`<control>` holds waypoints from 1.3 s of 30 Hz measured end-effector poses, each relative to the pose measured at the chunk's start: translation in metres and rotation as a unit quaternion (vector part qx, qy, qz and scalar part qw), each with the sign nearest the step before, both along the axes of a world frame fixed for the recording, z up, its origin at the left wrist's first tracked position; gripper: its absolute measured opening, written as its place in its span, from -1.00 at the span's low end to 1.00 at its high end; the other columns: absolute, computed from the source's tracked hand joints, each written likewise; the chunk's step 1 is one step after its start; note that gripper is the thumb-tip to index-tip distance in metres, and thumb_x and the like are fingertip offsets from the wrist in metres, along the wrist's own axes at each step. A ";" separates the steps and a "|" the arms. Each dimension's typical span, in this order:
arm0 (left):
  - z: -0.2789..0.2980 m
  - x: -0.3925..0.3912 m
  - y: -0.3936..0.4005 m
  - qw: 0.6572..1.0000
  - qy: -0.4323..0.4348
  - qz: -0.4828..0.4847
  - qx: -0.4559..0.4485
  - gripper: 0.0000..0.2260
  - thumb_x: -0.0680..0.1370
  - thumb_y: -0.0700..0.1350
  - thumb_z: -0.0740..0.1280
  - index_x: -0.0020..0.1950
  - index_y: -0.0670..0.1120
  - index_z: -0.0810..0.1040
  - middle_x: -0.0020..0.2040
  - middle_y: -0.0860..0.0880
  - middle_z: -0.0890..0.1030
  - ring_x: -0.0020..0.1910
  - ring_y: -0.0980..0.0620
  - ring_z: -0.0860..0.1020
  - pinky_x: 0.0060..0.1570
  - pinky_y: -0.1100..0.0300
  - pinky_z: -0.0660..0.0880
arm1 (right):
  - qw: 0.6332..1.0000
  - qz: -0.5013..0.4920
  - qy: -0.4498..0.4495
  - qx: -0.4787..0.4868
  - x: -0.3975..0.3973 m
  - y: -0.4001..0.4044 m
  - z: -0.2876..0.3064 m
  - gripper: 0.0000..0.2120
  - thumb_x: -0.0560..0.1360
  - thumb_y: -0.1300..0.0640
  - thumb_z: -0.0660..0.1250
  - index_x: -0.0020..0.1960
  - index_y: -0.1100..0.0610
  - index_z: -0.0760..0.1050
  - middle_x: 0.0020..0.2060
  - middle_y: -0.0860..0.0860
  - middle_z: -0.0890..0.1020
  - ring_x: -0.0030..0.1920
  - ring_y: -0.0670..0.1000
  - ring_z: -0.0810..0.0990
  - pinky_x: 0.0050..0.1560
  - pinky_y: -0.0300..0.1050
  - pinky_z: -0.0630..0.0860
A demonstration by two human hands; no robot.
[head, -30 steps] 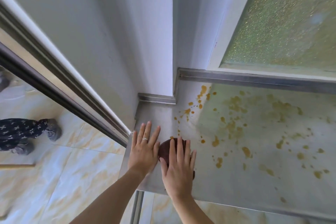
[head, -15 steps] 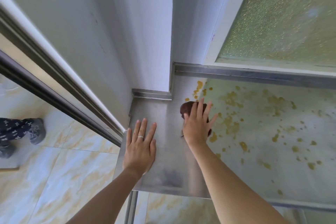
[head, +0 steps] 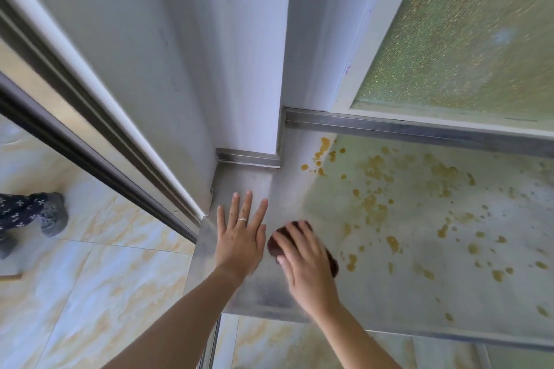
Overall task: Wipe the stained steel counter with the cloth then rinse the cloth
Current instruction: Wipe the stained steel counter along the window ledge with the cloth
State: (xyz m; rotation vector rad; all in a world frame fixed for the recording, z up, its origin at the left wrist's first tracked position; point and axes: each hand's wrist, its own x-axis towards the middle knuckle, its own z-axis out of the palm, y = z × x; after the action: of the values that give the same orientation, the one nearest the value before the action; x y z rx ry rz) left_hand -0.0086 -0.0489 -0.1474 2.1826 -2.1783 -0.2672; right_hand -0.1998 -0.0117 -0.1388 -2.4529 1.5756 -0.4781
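1. The right hand (head: 302,260) lay flat on the dark cloth (head: 274,244), fingers straight and pressing it down onto the bench (head: 404,293), near the front-left corner.
2. The left hand (head: 241,237) rested just beside it, fingers spread, palm on bare steel, a ring on one finger.
3. That cloth looked soft and light, bunched small under the palm; best handled by pressing from above, and likely to slide easily on smooth steel.
4. Yellow-brown stains (head: 374,210) dotted the bench to the right and toward the back, so plenty looked left to wipe.
5. Beyond: a white wall (head: 245,54), a frosted window (head: 467,33), marbled floor tiles (head: 105,278), and someone's shoe (head: 52,214) at far left.
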 end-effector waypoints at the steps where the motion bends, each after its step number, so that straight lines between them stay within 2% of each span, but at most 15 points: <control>1: -0.002 -0.001 0.001 1.000 -0.001 0.000 -0.005 -0.49 0.69 0.08 -0.06 0.67 0.16 0.01 0.68 -0.04 0.01 0.67 -0.16 -0.07 0.57 -0.29 0.03 | 1.000 -0.021 0.000 -0.006 -0.002 -0.021 -0.003 -0.63 0.71 -0.01 0.15 0.49 -0.05 0.42 0.52 -0.03 0.40 0.60 0.13 0.25 0.57 0.10 0.27; 8: -0.003 -0.002 -0.001 1.000 0.001 0.011 -0.027 -0.47 0.68 0.08 0.02 0.67 0.19 0.01 0.69 0.01 -0.03 0.67 -0.09 -0.16 0.60 -0.22 -0.09 | 0.997 -0.073 -0.004 -0.034 -0.007 -0.152 -0.017 -0.66 0.68 0.00 0.18 0.40 0.01 0.51 0.44 0.05 0.50 0.52 0.24 0.35 0.47 0.20 0.37; 12: -0.003 -0.001 -0.002 0.999 0.010 0.011 -0.031 -0.47 0.68 0.08 0.01 0.66 0.21 0.02 0.69 0.01 0.00 0.67 -0.07 -0.16 0.61 -0.20 -0.10 | 0.994 -0.103 -0.037 -0.027 0.001 -0.168 -0.016 -0.65 0.62 0.00 0.18 0.33 0.03 0.58 0.38 0.07 0.57 0.46 0.28 0.43 0.35 0.23 0.46; 15: -0.003 0.001 -0.003 1.000 0.004 0.009 -0.027 -0.47 0.68 0.09 0.00 0.66 0.21 0.02 0.69 0.01 -0.01 0.67 -0.07 -0.15 0.60 -0.21 -0.10 | 0.994 -0.094 -0.048 -0.005 0.012 -0.117 -0.009 -0.62 0.62 -0.02 0.20 0.39 -0.04 0.54 0.45 0.00 0.52 0.51 0.20 0.39 0.35 0.18 0.46; 19: -0.001 0.000 0.001 1.000 -0.020 0.001 -0.007 -0.48 0.68 0.10 -0.12 0.67 0.17 -0.03 0.69 -0.04 -0.03 0.67 -0.11 -0.14 0.59 -0.25 -0.05 | 0.996 -0.046 -0.070 0.044 0.022 0.010 0.000 -0.61 0.70 -0.07 0.13 0.51 -0.12 0.42 0.55 -0.06 0.40 0.60 0.12 0.26 0.52 0.10 0.31; 21: 0.004 -0.003 0.004 1.000 -0.014 0.014 -0.001 -0.49 0.68 0.09 -0.10 0.67 0.16 0.05 0.69 -0.06 0.05 0.67 -0.13 -0.07 0.57 -0.27 0.00 | 0.995 -0.019 -0.082 0.047 0.014 0.059 0.003 -0.60 0.72 -0.06 0.10 0.53 -0.13 0.38 0.56 -0.06 0.37 0.62 0.11 0.23 0.55 0.10 0.27; 24: 0.017 -0.017 0.004 1.000 0.012 0.022 0.016 -0.49 0.67 0.11 -0.07 0.65 0.17 0.14 0.68 -0.06 0.10 0.67 -0.13 -0.03 0.55 -0.31 -0.01 | 0.996 0.030 -0.076 0.037 -0.013 0.077 0.008 -0.61 0.70 -0.07 0.17 0.52 -0.16 0.39 0.56 -0.09 0.38 0.62 0.05 0.24 0.53 0.00 0.32; 26: 0.019 -0.033 0.000 1.000 0.008 -0.003 0.016 -0.49 0.67 0.11 -0.08 0.65 0.18 0.14 0.68 -0.06 0.09 0.67 -0.12 -0.03 0.54 -0.31 -0.02 | 0.995 0.070 -0.067 0.018 -0.031 0.064 0.010 -0.62 0.65 -0.06 0.28 0.46 -0.14 0.46 0.49 -0.09 0.46 0.59 0.01 0.31 0.41 -0.06 0.42; 28: 0.019 -0.049 -0.010 1.000 0.016 -0.012 0.022 -0.48 0.66 0.11 -0.12 0.65 0.19 0.10 0.69 -0.04 0.04 0.67 -0.10 -0.07 0.56 -0.30 -0.04 | 0.995 0.078 -0.055 -0.003 -0.046 0.039 0.007 -0.63 0.65 -0.04 0.30 0.45 -0.10 0.48 0.46 -0.08 0.49 0.58 0.00 0.34 0.36 -0.06 0.46; 33: 0.012 -0.072 -0.040 0.999 0.011 0.032 0.029 -0.46 0.66 0.15 -0.24 0.66 0.21 -0.04 0.69 0.00 -0.10 0.66 -0.08 -0.22 0.56 -0.33 -0.20 | 0.999 0.020 -0.041 -0.019 -0.072 -0.030 -0.007 -0.63 0.69 -0.04 0.24 0.48 -0.03 0.46 0.47 -0.02 0.48 0.58 0.07 0.34 0.45 -0.01 0.38; 39: 0.006 -0.075 -0.042 0.999 -0.016 0.036 0.022 -0.49 0.69 0.15 -0.14 0.66 0.22 -0.10 0.69 0.03 -0.15 0.65 -0.05 -0.27 0.56 -0.33 -0.17 | 1.000 -0.026 0.006 0.002 -0.062 -0.110 -0.009 -0.61 0.71 -0.05 0.15 0.52 -0.04 0.39 0.53 -0.03 0.40 0.62 0.10 0.23 0.47 0.02 0.35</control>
State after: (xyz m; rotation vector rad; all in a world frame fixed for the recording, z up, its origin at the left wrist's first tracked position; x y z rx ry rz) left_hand -0.0835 -0.0905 -0.1417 2.2979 -2.1243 -0.2823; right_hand -0.2621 -0.1212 -0.1478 -2.4224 1.6472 -0.4684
